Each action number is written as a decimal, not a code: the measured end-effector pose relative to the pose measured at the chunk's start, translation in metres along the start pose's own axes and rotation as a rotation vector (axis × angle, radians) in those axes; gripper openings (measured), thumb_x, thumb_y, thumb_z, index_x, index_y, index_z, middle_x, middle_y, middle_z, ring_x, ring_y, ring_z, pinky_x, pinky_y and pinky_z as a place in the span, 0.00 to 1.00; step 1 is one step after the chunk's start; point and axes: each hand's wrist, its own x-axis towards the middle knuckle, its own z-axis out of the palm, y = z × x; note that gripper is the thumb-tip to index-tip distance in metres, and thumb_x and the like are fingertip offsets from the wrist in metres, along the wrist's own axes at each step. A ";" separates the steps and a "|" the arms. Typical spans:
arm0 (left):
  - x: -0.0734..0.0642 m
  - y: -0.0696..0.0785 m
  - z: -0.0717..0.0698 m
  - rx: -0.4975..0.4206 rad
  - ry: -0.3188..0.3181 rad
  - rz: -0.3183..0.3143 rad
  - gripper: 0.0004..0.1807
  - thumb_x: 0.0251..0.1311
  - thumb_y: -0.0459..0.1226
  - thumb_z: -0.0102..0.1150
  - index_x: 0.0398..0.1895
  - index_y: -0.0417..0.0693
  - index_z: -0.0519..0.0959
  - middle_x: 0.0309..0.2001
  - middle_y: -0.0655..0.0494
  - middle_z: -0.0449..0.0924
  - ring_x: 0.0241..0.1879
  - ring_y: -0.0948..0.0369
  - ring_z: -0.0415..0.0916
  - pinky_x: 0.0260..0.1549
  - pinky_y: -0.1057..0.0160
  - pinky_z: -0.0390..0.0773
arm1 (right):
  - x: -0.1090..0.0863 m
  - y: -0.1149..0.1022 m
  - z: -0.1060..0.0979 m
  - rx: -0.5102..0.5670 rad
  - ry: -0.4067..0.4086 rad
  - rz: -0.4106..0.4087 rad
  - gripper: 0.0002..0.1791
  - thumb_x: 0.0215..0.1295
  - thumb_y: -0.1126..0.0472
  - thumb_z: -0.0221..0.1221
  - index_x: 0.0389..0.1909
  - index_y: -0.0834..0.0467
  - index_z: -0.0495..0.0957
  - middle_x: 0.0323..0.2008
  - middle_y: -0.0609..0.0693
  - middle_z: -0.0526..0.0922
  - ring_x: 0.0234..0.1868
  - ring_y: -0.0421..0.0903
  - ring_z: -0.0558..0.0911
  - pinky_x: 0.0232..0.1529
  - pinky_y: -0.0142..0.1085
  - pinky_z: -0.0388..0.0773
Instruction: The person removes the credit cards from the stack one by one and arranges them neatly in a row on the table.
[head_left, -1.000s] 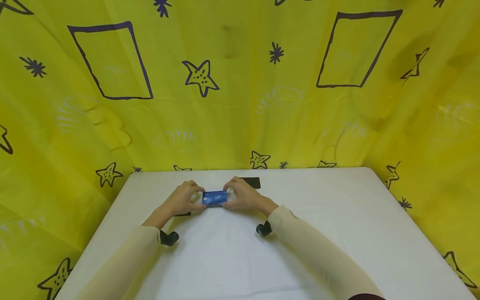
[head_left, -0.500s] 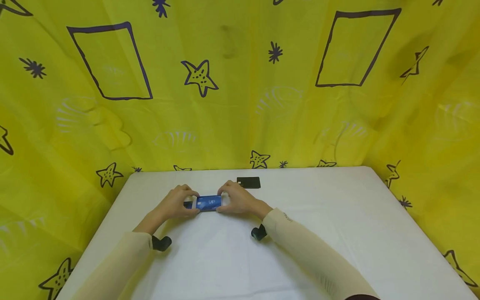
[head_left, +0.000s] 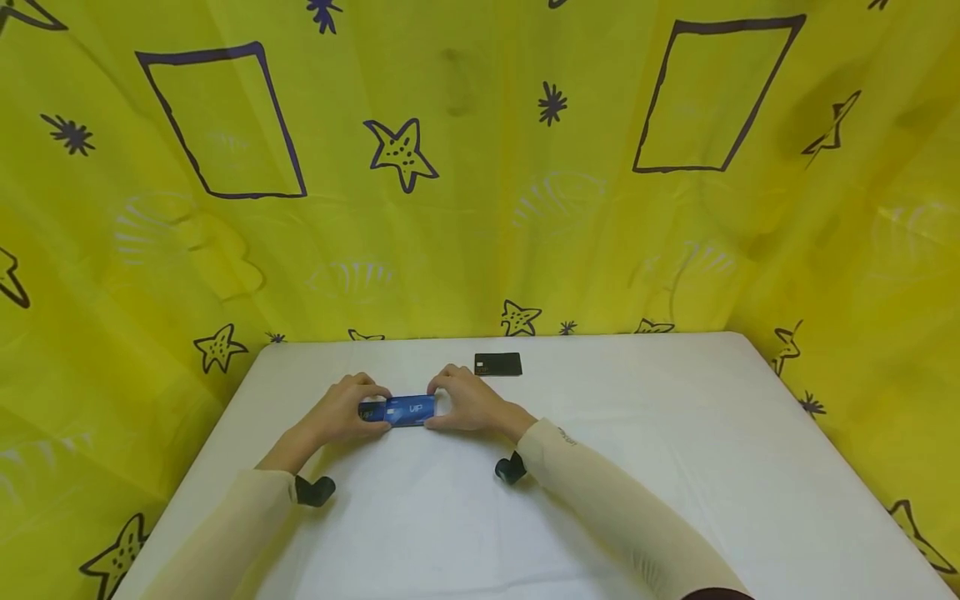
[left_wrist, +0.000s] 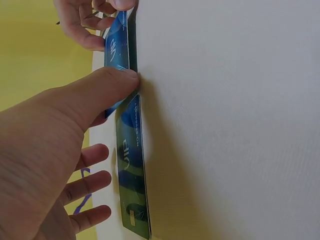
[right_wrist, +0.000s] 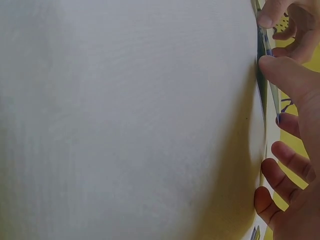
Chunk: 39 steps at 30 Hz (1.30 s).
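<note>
Both hands hold a blue VIP card [head_left: 410,410] by its two short ends, close over the white table. My left hand [head_left: 339,410] pinches the left end between thumb and fingers. At the right end, my right hand [head_left: 468,402] has the same pinch. A second, darker blue VIP card [left_wrist: 131,165] lies on the table under the left hand, end to end with the held one in the left wrist view. In the right wrist view the held card [right_wrist: 274,95] appears nearly edge-on, with the right thumb on its long side.
A black card [head_left: 498,364] with a chip lies farther back, beyond the right hand. White cloth covers the table [head_left: 637,433]. A yellow curtain [head_left: 480,233] with drawn stars hangs along the back and sides. Dark wrist cameras stick out below both sleeves.
Both hands have carried the blue card left and slightly nearer to me. The darker card now shows between the left thumb and fingers, and the black card has come into full view.
</note>
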 end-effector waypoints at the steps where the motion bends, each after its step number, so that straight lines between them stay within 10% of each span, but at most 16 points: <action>1: -0.001 -0.001 0.000 -0.001 0.002 0.003 0.25 0.54 0.48 0.76 0.55 0.50 0.85 0.50 0.47 0.79 0.50 0.48 0.74 0.51 0.41 0.74 | 0.000 -0.001 0.000 -0.001 -0.001 0.000 0.27 0.60 0.42 0.71 0.56 0.49 0.81 0.58 0.50 0.76 0.59 0.48 0.74 0.64 0.42 0.73; 39: -0.001 -0.002 -0.003 -0.032 -0.049 -0.052 0.26 0.54 0.50 0.77 0.56 0.53 0.87 0.52 0.47 0.77 0.52 0.49 0.71 0.52 0.45 0.76 | 0.000 0.001 0.005 -0.026 -0.005 0.004 0.29 0.58 0.39 0.73 0.56 0.49 0.83 0.59 0.50 0.76 0.58 0.48 0.73 0.62 0.43 0.72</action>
